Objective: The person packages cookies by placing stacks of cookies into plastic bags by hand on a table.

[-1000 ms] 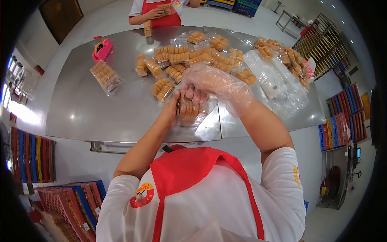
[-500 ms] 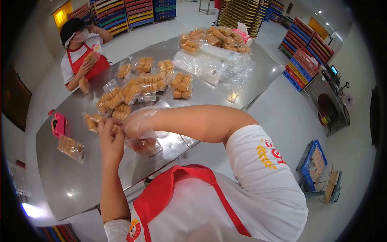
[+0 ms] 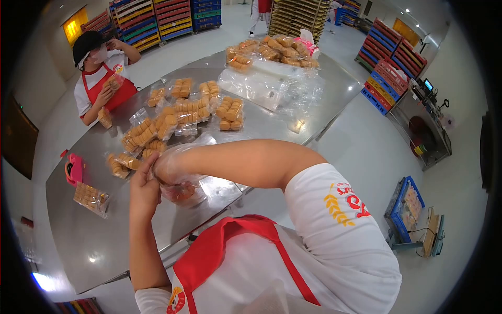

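My left hand is closed in a pinch, its fingertips meeting my right hand at the near side of the steel table. Loose clear plastic surrounds my right hand and wrist; whether it is a glove or a bag I cannot tell. The right fingers are bent in toward the left ones, and what lies between them is hidden. Just below hangs or lies more crinkled clear plastic with a reddish tint. Beyond my hands lie several clear packs of round golden-brown biscuits, the closest pack beside my left fingertips.
A pink tape dispenser and a single biscuit pack lie left on the steel table. Flat clear bags and a heap of packs are farther back. A co-worker across the table holds packs. Stacked crates stand right.
My view has shifted slightly. My hands stay together, the left turned a little, and the plastic around my right wrist has spread. Another person's legs now show at the back.
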The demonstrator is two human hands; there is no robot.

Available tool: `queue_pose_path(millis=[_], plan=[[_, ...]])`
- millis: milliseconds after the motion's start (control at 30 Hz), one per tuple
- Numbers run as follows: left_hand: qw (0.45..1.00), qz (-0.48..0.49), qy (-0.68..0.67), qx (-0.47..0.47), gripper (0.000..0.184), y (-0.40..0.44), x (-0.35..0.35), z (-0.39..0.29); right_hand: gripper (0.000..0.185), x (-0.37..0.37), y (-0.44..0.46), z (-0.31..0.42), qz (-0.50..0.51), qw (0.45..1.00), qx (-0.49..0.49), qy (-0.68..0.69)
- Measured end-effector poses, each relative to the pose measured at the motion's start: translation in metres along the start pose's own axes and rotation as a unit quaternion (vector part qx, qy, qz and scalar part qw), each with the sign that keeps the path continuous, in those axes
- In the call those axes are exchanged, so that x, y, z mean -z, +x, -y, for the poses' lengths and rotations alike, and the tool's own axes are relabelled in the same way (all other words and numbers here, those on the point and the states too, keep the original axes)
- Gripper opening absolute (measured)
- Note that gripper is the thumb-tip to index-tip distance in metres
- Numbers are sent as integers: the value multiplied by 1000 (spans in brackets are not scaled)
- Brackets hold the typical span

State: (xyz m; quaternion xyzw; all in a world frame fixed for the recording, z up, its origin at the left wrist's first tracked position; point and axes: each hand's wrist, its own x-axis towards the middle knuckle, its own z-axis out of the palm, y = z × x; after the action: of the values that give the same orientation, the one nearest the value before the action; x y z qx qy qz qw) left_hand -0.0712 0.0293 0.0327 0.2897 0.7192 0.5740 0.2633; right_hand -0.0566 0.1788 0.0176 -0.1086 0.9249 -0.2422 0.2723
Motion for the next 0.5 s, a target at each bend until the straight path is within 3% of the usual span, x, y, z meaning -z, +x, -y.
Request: queue_pose_path(millis=[100, 200, 300, 367, 467, 500], plan=[[1000, -7, -25, 11, 71, -4, -2, -4, 38, 3, -21, 13, -65, 997, -29, 35], [999, -18, -43, 22, 71, -2, -1, -1, 34, -32, 38, -35, -159, 973, -2, 170], [996, -5, -85, 14, 69, -2, 5, -1, 22, -2, -23, 4, -157, 987, -1, -39], [994, -29, -102, 5, 68, 0, 7, 1, 19, 13, -72, 35, -182, 982, -17, -56], [994, -24, -106, 11, 62, 0, 16, 8, 18, 19, -115, 59, -222, 973, -47, 30], [994, -15, -103, 15, 60, -1, 19, 10, 18, 11, -125, 56, -250, 967, -21, -42]])
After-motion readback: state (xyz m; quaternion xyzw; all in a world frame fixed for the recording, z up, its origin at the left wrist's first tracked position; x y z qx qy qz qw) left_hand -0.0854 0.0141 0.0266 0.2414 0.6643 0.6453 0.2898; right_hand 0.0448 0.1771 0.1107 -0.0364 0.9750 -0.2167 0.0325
